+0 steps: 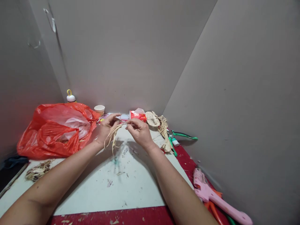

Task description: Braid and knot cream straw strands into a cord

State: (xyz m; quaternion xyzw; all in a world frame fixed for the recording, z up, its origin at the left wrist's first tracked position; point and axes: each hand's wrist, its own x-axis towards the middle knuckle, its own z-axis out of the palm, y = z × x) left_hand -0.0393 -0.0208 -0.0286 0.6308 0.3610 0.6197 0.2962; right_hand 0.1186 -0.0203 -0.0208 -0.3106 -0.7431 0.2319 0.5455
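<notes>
My left hand (108, 127) is closed on a small bunch of pale raffia strands (114, 137), whose loose ends hang down over the white board (122, 187). Fingers bent, my right hand (138, 130) pinches the other end of the strands close beside the left fingertips. Both hands are raised above the far part of the board. A thin curved line, perhaps wire, shows between the fingertips, too fine to make out. Behind the right hand lie a coiled woven straw piece (152, 119) and a bundle of raffia (165, 132).
A red plastic bag (47, 137) fills the left side, with straw scraps (37, 170) before it. At the back stand a paper cup (99, 109), a bottle (70, 97) and a red tissue pack (138, 115). Green-handled pliers (185, 135) and a pink glue gun (217, 198) lie right.
</notes>
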